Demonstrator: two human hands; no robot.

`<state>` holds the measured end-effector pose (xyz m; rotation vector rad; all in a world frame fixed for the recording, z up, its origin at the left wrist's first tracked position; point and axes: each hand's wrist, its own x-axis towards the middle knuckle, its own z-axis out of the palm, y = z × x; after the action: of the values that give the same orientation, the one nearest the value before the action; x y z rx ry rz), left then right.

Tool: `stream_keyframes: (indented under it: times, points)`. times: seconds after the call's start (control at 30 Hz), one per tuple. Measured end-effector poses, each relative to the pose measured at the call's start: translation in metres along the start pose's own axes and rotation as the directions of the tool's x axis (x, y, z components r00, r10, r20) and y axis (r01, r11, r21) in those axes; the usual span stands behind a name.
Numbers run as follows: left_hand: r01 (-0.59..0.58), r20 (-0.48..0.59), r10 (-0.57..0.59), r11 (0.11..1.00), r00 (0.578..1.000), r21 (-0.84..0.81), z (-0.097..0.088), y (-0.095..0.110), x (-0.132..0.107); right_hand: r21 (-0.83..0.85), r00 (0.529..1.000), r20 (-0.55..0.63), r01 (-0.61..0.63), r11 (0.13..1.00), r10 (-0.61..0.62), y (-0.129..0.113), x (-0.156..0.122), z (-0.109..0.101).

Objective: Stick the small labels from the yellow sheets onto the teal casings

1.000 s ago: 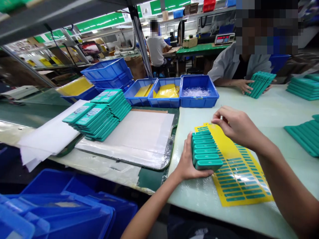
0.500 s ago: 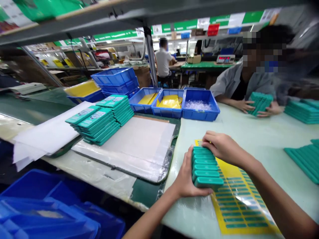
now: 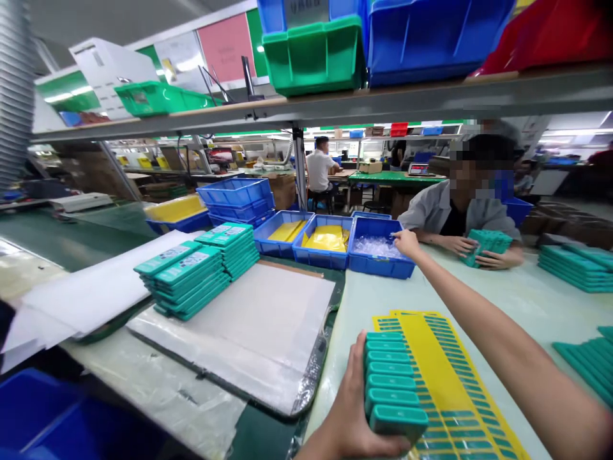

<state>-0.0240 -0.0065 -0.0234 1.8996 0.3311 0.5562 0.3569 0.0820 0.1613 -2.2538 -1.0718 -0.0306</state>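
Note:
My left hand (image 3: 352,402) is wrapped round a row of flat teal plastic cases (image 3: 390,377), standing on edge side by side, thumb at the near end and fingers along the left side. Beside and partly beneath them lies a yellow sheet (image 3: 440,364) with rows of small teal strips. My right hand (image 3: 407,245) is stretched far forward to the right rim of a blue bin (image 3: 380,265) of small clear pieces (image 3: 376,246). Its fingertips are pinched together; whatever is between them is too small to make out.
Stacked teal cases (image 3: 186,275) sit on a white-covered board (image 3: 268,319) at left. Blue bins with yellow packets (image 3: 325,239) stand behind. Across the table a co-worker's hands (image 3: 493,259) hold teal cases. More teal cases (image 3: 575,268) lie at right. A shelf (image 3: 335,108) spans overhead.
My right hand has left the far end of the teal cases and reached forward to the bin of clear pieces. My left hand still grips the cases. The view has tilted up.

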Motion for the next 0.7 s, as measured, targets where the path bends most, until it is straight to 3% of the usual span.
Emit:
stream_keyframes:
  times: [0.13,0.4,0.7]
  points:
    - [0.075,-0.031,-0.076,0.997,0.997,-0.031,0.001,0.004,-0.001,-0.007,0.995,0.007,-0.098,0.995,0.098,0.020,0.015,0.016]
    - [0.090,-0.046,-0.097,0.986,0.994,-0.139,-0.001,0.009,0.000,0.047,0.989,0.081,-0.131,0.990,0.127,0.036,0.027,0.035]
    - [0.098,-0.127,-0.109,0.991,0.986,-0.092,0.004,-0.014,0.005,0.077,0.983,0.105,-0.156,0.985,0.148,0.044,0.030,0.048]
